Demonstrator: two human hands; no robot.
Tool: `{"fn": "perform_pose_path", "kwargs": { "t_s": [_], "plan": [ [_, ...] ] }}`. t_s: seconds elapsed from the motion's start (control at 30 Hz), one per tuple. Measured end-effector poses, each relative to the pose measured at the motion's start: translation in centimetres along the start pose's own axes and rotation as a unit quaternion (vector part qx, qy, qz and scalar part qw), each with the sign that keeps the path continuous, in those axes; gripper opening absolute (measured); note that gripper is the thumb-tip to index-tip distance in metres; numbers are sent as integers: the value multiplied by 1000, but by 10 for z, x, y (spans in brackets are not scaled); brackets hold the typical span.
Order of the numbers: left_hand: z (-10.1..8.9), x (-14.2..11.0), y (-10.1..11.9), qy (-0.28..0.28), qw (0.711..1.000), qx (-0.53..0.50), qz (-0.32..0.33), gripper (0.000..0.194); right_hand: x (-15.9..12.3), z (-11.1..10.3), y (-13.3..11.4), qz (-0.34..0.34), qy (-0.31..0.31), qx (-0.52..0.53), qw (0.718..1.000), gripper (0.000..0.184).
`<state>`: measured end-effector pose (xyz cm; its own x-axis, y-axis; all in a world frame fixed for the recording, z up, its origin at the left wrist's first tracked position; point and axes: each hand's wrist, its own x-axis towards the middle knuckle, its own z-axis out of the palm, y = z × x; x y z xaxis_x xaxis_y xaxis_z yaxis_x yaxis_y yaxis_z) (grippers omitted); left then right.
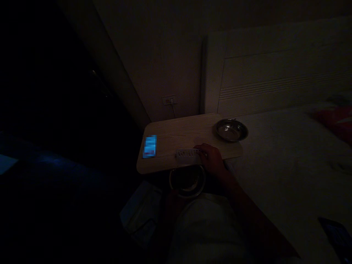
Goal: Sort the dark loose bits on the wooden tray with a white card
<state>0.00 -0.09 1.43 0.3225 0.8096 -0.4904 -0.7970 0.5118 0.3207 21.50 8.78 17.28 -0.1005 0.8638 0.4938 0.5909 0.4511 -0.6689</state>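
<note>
At the front edge of a small wooden table [176,134], my right hand [211,157] has its fingers closed on the right end of a pale tray-like piece [186,153] with a row of small slots or compartments. The dark hides its exact kind. Just below the table edge is a round metal bowl [202,185], with a little light shining on its inside. My left hand [176,200] holds this bowl by its near left rim, its fingers mostly lost in shadow. What lies inside the bowl is too dark to make out.
A second shiny metal bowl [231,131] stands at the table's right corner, beside a bed [275,146]. A lit phone [150,146] lies at the left. Behind is a wall socket [169,100] with a plugged cable. A dark device [337,236] rests on the bed.
</note>
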Motion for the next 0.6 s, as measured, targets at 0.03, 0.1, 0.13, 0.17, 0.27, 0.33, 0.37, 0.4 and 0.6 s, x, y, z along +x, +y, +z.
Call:
{"fn": "perform_pose_path", "kwargs": {
  "t_s": [0.03, 0.1, 0.13, 0.17, 0.27, 0.33, 0.37, 0.4, 0.6],
  "plan": [
    [-1, 0, 1, -13, 1000, -15, -7, 31, 0, 0, 0, 1, 0, -2, 1000, 25],
    [-3, 0, 2, -52, 997, -38, -30, 34, 0, 0, 0, 1, 9, -8, 1000, 26],
    [-4, 0, 2, -70, 996, -46, -36, 35, 0, -1, 0, 2, 15, -12, 1000, 26],
    [-5, 0, 2, -83, 994, -53, -37, 37, 0, -1, 0, 3, 21, -15, 1000, 27],
    [-5, -1, 3, -78, 995, -52, -25, 44, -1, -2, 0, 6, 23, -21, 999, 27],
    [-5, -2, 4, -61, 997, -43, -21, 50, -1, -2, 0, 3, 16, -17, 1000, 27],
    [-5, -2, 4, -55, 997, -39, -24, 51, -1, -1, 0, 2, 12, -15, 1000, 27],
    [-4, -2, 3, -52, 998, -39, -25, 50, -1, -1, 1, 0, 8, -14, 1000, 27],
    [0, 3, -2, -45, 998, -40, -3, 51, 0, 0, -1, -2, -7, -15, 1000, 27]
  ]
}}
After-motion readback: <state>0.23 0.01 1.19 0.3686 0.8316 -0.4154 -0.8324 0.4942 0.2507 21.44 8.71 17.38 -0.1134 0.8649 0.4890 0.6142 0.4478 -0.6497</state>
